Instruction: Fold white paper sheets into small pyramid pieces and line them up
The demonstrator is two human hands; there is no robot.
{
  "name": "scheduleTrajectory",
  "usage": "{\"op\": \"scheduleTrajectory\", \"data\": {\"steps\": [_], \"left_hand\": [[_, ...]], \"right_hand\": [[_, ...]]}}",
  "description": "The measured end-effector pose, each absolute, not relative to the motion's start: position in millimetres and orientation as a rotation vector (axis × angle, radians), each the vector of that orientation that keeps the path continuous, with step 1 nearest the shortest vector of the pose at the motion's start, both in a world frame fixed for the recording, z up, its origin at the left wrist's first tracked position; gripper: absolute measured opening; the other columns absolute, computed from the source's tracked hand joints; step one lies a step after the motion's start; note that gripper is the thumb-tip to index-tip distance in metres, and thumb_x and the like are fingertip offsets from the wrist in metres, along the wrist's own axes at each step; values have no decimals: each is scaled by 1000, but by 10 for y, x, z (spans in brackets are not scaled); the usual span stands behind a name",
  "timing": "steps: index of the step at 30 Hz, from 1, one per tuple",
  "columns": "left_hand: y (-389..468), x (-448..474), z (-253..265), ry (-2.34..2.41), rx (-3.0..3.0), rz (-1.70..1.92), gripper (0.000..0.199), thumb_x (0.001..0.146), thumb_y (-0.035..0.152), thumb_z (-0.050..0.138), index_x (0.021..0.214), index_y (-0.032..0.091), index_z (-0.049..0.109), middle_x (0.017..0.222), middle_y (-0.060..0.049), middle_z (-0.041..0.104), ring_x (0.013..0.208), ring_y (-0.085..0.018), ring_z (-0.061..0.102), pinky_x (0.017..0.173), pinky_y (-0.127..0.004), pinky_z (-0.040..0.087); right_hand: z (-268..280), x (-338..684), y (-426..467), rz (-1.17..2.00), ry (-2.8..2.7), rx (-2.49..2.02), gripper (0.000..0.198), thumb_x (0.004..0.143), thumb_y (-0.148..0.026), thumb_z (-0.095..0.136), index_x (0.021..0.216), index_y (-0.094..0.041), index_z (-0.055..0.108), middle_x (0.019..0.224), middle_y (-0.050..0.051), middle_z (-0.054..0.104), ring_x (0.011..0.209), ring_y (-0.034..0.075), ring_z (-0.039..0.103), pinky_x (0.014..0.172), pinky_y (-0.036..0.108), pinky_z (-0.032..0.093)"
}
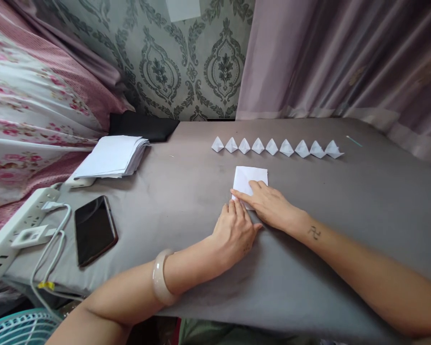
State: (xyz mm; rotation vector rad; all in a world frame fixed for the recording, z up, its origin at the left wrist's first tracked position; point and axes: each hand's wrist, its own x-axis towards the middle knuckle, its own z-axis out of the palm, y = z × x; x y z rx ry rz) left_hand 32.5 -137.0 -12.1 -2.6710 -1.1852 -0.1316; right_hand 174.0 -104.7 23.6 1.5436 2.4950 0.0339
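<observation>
A folded white paper sheet (250, 181) is being pressed flat on the grey table (345, 201) by the right hand (269, 206), fingers extended, and the left hand (233, 232), fingers together at its near edge. Nine folded paper pieces (278, 147) are lined up behind; a paper stack (111, 155) is waiting.

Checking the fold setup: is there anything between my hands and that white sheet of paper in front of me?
Nothing visible. The right hand lies flat on the white paper, and the left hand touches its near edge.
</observation>
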Motion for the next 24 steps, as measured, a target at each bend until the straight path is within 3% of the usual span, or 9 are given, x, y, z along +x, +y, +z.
{"op": "scheduleTrajectory", "data": {"steps": [7,15,24], "left_hand": [[-1369,322,-135,-1183,-2706,-152,61,97,44,37,121,-8,58,124,-35,57,115,-38,60,88,-44,50],[-1369,318,-108,-1195,-2761,-119,60,98,42,36,122,-9,57,127,-36,54,120,-40,56,93,-45,47],[-1363,311,-79,-1220,-2786,-175,58,97,42,39,120,-8,58,124,-36,56,117,-39,58,88,-45,49]], "right_hand": [[89,1836,-752,151,2588,1560,51,93,-17,38,144,-25,44,114,18,54,102,29,50,81,36,42],[79,1960,-482,-159,2624,1679,58,90,-11,34,141,-34,47,113,12,56,98,26,51,76,34,42],[0,2041,-231,-31,2617,1690,67,86,-6,31,145,-35,41,105,12,54,95,25,50,77,35,40]]}}
